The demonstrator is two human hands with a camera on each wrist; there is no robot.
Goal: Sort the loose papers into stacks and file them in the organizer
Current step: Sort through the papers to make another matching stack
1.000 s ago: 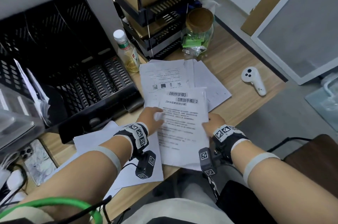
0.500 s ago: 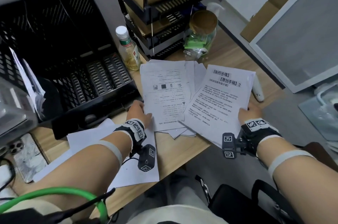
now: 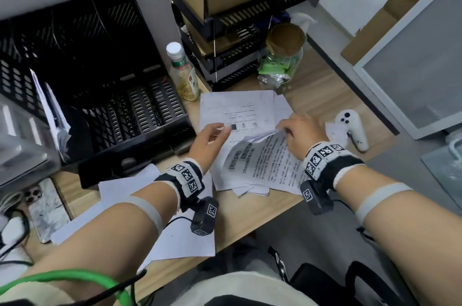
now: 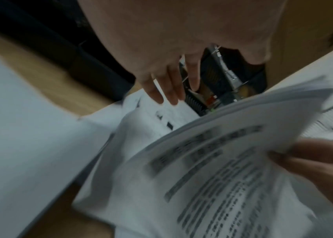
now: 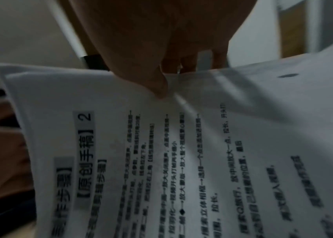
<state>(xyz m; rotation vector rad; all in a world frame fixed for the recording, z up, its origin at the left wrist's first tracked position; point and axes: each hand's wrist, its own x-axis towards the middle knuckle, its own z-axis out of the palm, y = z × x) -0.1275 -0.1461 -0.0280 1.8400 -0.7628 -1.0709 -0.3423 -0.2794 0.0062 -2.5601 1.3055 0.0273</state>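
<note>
Head view: the right hand (image 3: 302,131) pinches the far edge of a printed stack of sheets (image 3: 265,163), which buckles upward over the loose papers (image 3: 237,108) spread on the desk (image 3: 250,220). The left hand (image 3: 210,139) hangs above those papers, fingers relaxed and extended, holding nothing. The black organizer (image 3: 105,96) stands on the desk left of the papers, well apart from the lifted stack. More blank sheets (image 3: 185,238) lie under the left forearm.

Left wrist view: fingers (image 4: 161,90) straight and spread above the papers; image blurred.

Right wrist view: thumb (image 5: 157,83) pressed on the printed top page (image 5: 161,161), fingers behind the sheets.
</note>
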